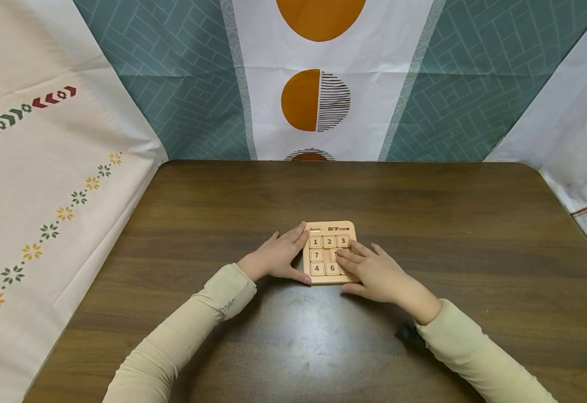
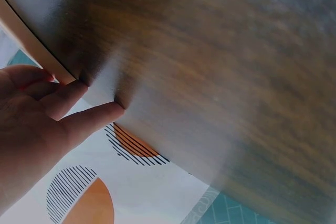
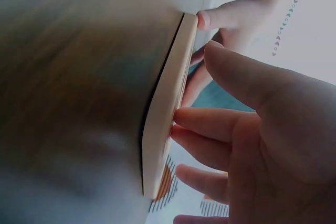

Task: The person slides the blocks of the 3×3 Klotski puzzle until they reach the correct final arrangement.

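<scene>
A pale wooden number slide puzzle (image 1: 330,228) lies flat on the brown table. Tiles 1, 2 and 3 form its top row; 7 and a partly covered 5 show in the middle, a narrow gap between them; 4 and 6 are below. My left hand (image 1: 279,254) rests along the puzzle's left side, thumb at the near corner, fingers stretched toward the far one. The fingertips of my right hand (image 1: 378,274) touch tiles at the right, hiding some numbers. In the right wrist view, two fingertips meet the puzzle's face (image 3: 168,103), with the thumb apart from it.
The wooden table (image 1: 399,207) extends around the puzzle. A patterned cloth (image 1: 318,101) hangs beyond its far edge, and a white embroidered cloth (image 1: 71,252) lies along the left. Something small and dark (image 1: 408,333) shows beneath the right cuff.
</scene>
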`<action>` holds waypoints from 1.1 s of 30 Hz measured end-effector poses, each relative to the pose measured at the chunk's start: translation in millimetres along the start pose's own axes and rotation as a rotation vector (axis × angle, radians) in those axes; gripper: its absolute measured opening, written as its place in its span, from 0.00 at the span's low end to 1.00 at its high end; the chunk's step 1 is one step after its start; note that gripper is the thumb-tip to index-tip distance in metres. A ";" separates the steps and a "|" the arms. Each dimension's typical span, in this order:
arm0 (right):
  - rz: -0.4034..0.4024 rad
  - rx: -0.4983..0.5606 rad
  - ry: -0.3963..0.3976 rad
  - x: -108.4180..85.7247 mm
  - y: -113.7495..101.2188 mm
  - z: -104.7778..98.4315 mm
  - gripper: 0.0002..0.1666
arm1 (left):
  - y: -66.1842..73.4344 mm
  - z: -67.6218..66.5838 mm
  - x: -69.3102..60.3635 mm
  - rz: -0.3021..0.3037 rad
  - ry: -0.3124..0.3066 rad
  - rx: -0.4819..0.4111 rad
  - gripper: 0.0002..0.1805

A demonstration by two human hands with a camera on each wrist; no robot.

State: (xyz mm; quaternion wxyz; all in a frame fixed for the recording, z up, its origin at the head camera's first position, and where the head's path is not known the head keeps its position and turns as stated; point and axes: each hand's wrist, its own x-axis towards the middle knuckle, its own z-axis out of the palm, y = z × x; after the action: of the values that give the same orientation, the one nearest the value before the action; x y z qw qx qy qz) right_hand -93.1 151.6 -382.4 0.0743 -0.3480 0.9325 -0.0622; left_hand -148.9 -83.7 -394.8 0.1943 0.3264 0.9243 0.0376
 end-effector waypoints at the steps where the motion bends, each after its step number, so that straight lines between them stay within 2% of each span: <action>1: -0.003 -0.003 0.000 1.5 -1.6 -0.1 0.38 | -0.1 0.1 0.1 0.002 0.004 -0.001 0.61; 8: -0.010 -0.004 -0.022 5.6 -7.8 -1.5 0.39 | 0.2 0.0 0.4 0.008 0.012 0.005 0.61; 19: 0.025 -0.055 -0.041 -16.1 -9.5 -7.6 0.33 | 0.3 -0.5 0.1 -0.005 -0.002 0.006 0.61; 33: 0.035 -0.018 -0.040 -2.9 4.9 -4.8 0.36 | -0.5 0.8 0.8 -0.003 0.001 0.010 0.62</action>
State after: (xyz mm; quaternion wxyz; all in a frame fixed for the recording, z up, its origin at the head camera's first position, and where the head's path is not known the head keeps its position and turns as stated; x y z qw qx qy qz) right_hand -95.0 157.4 -378.3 0.0912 -0.3336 0.9372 -0.0457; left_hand -149.5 -83.6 -395.8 0.1924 0.3257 0.9251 0.0330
